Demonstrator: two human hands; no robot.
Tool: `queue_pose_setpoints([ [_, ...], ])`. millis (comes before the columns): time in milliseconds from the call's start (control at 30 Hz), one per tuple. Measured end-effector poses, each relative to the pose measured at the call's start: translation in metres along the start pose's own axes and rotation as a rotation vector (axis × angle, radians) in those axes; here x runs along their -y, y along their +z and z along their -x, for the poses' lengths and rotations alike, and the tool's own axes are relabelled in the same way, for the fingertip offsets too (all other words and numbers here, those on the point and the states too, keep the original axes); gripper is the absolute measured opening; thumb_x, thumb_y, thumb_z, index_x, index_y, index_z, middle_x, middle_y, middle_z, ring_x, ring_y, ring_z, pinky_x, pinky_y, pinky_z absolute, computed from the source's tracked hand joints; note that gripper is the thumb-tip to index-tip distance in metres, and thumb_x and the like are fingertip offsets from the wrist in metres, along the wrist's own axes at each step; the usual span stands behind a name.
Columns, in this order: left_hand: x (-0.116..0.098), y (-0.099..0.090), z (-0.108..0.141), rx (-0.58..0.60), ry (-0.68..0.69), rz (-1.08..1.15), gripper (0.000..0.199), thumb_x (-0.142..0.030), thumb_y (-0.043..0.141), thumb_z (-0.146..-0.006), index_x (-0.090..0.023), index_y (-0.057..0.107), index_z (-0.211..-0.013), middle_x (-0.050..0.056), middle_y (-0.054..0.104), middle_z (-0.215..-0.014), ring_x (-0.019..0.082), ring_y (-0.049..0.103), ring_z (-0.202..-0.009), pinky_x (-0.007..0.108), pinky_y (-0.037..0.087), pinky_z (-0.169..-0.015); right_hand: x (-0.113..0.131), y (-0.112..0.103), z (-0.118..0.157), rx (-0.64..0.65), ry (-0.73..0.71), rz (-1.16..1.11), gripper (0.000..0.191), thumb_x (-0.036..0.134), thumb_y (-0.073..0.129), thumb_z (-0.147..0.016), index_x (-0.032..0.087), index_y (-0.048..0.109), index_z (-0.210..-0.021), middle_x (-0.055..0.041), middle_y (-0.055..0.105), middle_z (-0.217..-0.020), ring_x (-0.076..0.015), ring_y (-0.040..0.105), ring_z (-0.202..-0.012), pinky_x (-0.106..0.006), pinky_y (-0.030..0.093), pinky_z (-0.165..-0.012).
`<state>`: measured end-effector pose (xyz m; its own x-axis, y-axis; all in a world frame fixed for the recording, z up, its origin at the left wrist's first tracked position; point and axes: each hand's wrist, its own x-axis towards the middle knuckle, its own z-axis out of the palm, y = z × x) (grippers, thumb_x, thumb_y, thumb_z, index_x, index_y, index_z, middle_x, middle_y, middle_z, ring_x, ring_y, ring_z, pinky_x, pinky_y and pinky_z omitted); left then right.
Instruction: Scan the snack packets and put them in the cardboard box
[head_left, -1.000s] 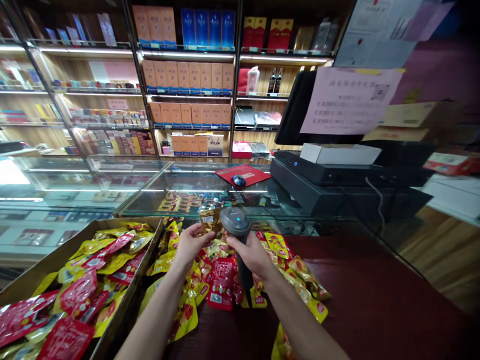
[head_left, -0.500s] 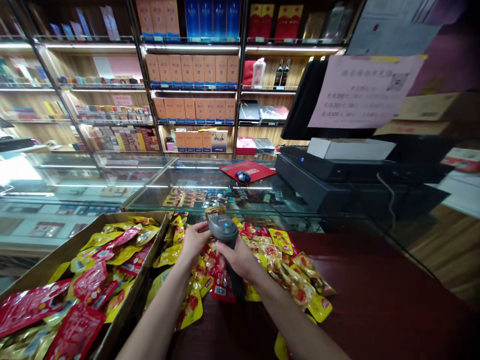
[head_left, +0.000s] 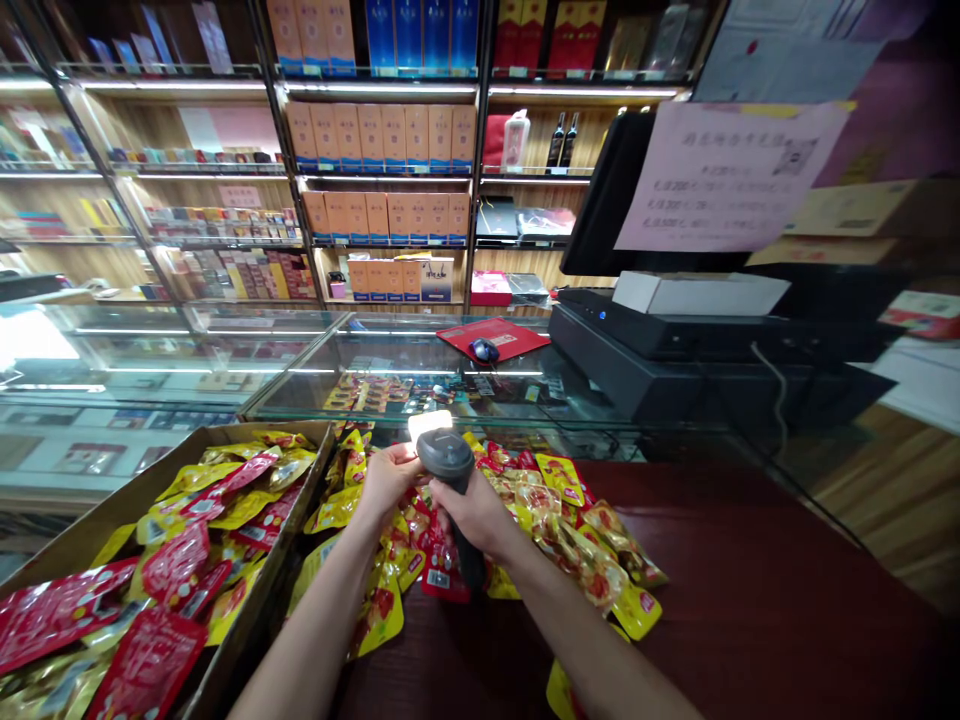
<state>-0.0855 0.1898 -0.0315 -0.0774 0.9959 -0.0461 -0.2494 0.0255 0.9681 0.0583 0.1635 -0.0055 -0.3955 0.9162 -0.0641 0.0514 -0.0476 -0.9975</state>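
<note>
My right hand (head_left: 478,512) is wrapped round the handle of a dark grey barcode scanner (head_left: 447,452), its head pointing away from me. Just left of the scanner head, my left hand (head_left: 390,478) pinches a small snack packet (head_left: 427,424), which is lit bright white and partly hidden behind the scanner. Under and around both hands lies a loose pile of yellow and red snack packets (head_left: 551,510) on the dark red counter (head_left: 720,580). A red packet (head_left: 444,570) with a barcode lies beside the scanner handle.
An open cardboard box (head_left: 259,595) full of similar packets stands at the left. Behind the pile is a glass display case (head_left: 352,350) with a red mat (head_left: 517,340) and a mouse (head_left: 484,350). A monitor (head_left: 600,200) and black cash drawer (head_left: 660,370) stand at right.
The scanner's light has come on, turning the packet in my left hand bright white. The blue light on top of the scanner no longer shows. Both hands stay nearly in place.
</note>
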Motion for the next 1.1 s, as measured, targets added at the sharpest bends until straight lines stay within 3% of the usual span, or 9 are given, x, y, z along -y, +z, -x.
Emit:
queue_pose_setpoints([
  [200,0.002,-0.001,-0.001,-0.003,0.006,0.007,0.040,-0.038,0.083,-0.054,-0.013,0.069,-0.082,0.005,0.072,-0.072,0.019,0.069,-0.063,0.025,0.053,-0.054,0.006,-0.002,-0.001,-0.002,0.000,-0.011,0.022,0.033,0.057,-0.076,0.019,0.055,-0.059,0.0014,0.052,-0.043,-0.0101,0.045,-0.036,-0.024,0.038,-0.041],
  [300,0.001,-0.001,-0.002,-0.047,0.000,0.003,0.042,-0.038,0.084,-0.054,-0.013,0.068,-0.084,0.006,0.073,-0.078,0.018,0.069,-0.067,0.028,0.056,-0.061,0.011,-0.007,-0.003,-0.179,-0.123,-0.036,0.013,0.027,0.065,-0.067,0.017,0.063,-0.075,-0.0021,0.066,-0.068,-0.0153,0.060,-0.062,-0.027,0.047,-0.061],
  [400,-0.002,0.000,-0.001,-0.043,-0.003,-0.021,0.045,-0.037,0.083,-0.056,-0.014,0.067,-0.091,0.008,0.073,-0.084,0.018,0.069,-0.070,0.029,0.057,-0.063,0.014,-0.014,-0.005,-0.306,-0.137,-0.110,0.025,0.024,0.070,-0.061,0.017,0.066,-0.085,-0.0029,0.069,-0.083,-0.0193,0.061,-0.084,-0.029,0.046,-0.079],
  [533,-0.011,0.002,0.009,-0.061,-0.003,-0.008,0.047,-0.035,0.082,-0.060,-0.014,0.064,-0.098,0.009,0.072,-0.086,0.018,0.068,-0.070,0.031,0.058,-0.063,0.015,-0.017,-0.006,-0.243,-0.016,-0.250,0.023,0.027,0.070,-0.061,0.016,0.069,-0.082,-0.0031,0.069,-0.079,-0.0177,0.061,-0.079,-0.029,0.045,-0.075],
  [633,-0.027,-0.001,0.026,-0.138,0.009,0.036,0.057,-0.032,0.080,-0.064,-0.014,0.059,-0.114,0.010,0.071,-0.095,0.018,0.068,-0.077,0.030,0.058,-0.066,0.023,-0.006,-0.009,-0.218,-0.016,-0.327,0.025,0.027,0.071,-0.059,0.016,0.069,-0.082,-0.0034,0.069,-0.080,-0.0167,0.060,-0.077,-0.027,0.044,-0.073],
  [733,-0.051,-0.016,0.050,-0.234,0.065,0.062,0.062,-0.032,0.076,-0.070,-0.015,0.054,-0.125,0.010,0.067,-0.106,0.018,0.067,-0.085,0.031,0.058,-0.073,0.041,0.021,-0.015,-0.128,-0.038,-0.334,0.023,0.025,0.070,-0.058,0.016,0.069,-0.079,-0.0027,0.068,-0.080,-0.0162,0.059,-0.076,-0.026,0.044,-0.072],
  [833,-0.083,-0.044,0.076,-0.318,0.137,0.047,0.062,-0.032,0.073,-0.073,-0.015,0.052,-0.129,0.011,0.064,-0.114,0.020,0.066,-0.092,0.033,0.056,-0.080,0.065,0.062,-0.025,0.042,-0.052,-0.353,0.021,0.024,0.069,-0.057,0.015,0.069,-0.077,-0.0013,0.066,-0.074,-0.0148,0.058,-0.073,-0.025,0.043,-0.069],
  [967,-0.124,-0.096,0.111,-0.481,0.210,-0.050,0.063,-0.031,0.073,-0.072,-0.016,0.053,-0.130,0.011,0.064,-0.120,0.023,0.063,-0.104,0.035,0.051,-0.090,0.091,0.129,-0.037,0.232,-0.021,-0.374,0.018,0.023,0.068,-0.058,0.015,0.068,-0.073,0.0020,0.060,-0.061,-0.0103,0.051,-0.059,-0.023,0.039,-0.059],
  [1100,-0.140,-0.152,0.136,-0.612,0.347,-0.197,0.070,-0.037,0.073,-0.072,-0.017,0.049,-0.134,0.014,0.059,-0.128,0.027,0.053,-0.121,0.038,0.040,-0.102,0.103,0.189,-0.039,0.365,-0.019,-0.381,0.013,0.020,0.068,-0.056,0.014,0.067,-0.068,0.0025,0.059,-0.061,-0.0084,0.048,-0.057,-0.022,0.038,-0.057],
])
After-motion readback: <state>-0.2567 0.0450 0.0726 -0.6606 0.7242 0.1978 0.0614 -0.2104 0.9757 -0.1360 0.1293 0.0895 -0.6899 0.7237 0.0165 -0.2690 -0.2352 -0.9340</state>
